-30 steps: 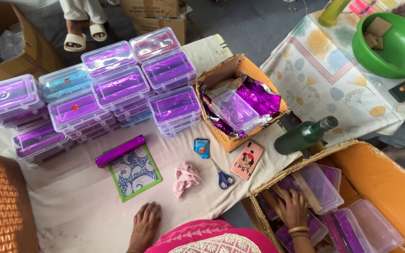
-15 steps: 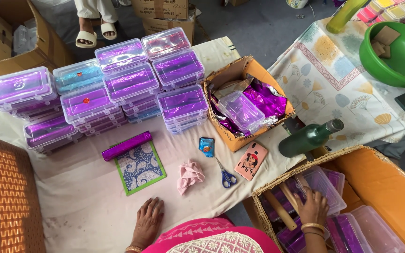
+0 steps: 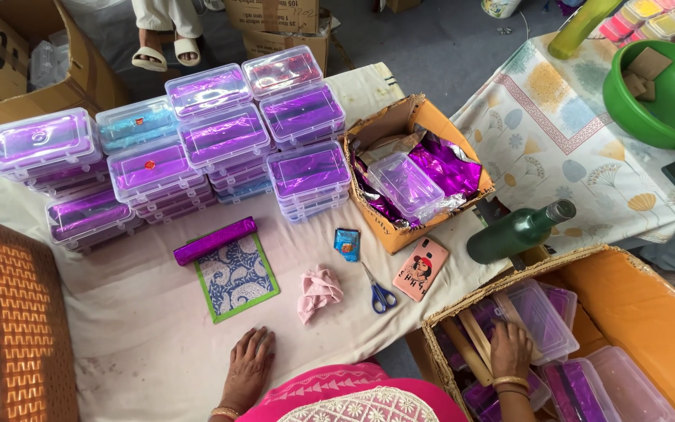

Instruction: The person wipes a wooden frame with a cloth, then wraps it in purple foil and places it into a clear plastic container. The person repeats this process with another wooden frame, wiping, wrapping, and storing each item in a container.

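The person's left hand (image 3: 249, 367) lies flat and empty on the pale cloth (image 3: 142, 328) that covers the table, palm down with the fingers loosely spread, near the table's front edge; just beyond it lies a patterned blue card with a green border (image 3: 236, 275), and a purple foil roll (image 3: 214, 240) rests along that card's far edge; a crumpled pink cloth (image 3: 319, 291) sits to the right of the card, with blue-handled scissors (image 3: 380, 293), a small blue packet (image 3: 347, 244) and a phone in a pink case (image 3: 420, 269) further right; the right hand (image 3: 511, 352) is down inside a large cardboard box (image 3: 650, 312) beside the table, fingers bent over the clear plastic boxes (image 3: 541, 316) and wooden sticks (image 3: 474, 344) packed there, touching them, though whether it grips one cannot be told; more clear boxes with purple lining lie in the same carton near the wrist; behind the card, stacks of lidded plastic boxes (image 3: 212, 141) filled with purple foil stand in rows across the table; a smaller open carton (image 3: 423, 117) holds loose purple foil and one clear box; a green bottle (image 3: 517, 233) lies on its side between the two cartons; a green bowl (image 3: 658, 98) rests on a flowered cloth (image 3: 556, 133) at the far right; another person's sandalled feet (image 3: 166, 51) show at the top.
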